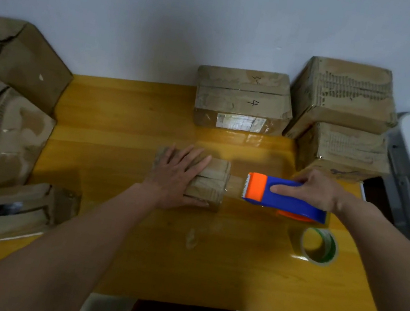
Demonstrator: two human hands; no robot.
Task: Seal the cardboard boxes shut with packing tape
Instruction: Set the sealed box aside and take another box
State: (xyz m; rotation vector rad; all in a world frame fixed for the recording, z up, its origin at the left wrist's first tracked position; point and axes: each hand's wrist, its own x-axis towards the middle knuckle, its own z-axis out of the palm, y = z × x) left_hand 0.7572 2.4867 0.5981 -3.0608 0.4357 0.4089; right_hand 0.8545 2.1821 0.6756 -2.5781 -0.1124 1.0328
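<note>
Worktop was yellow wood-grain, set against the wall. On it: small cardboard box mid-surface, marked box at the back, two stacked boxes back right, worn boxes along the left, tape roll front right.

Left hand presses flat on small cardboard box; right hand grips blue-and-orange tape dispenser, clear tape spanning dispenser to box.

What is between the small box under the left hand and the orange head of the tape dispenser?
In the head view, a strip of clear tape spans from the small box to the tape dispenser; below it is bare table.
</note>
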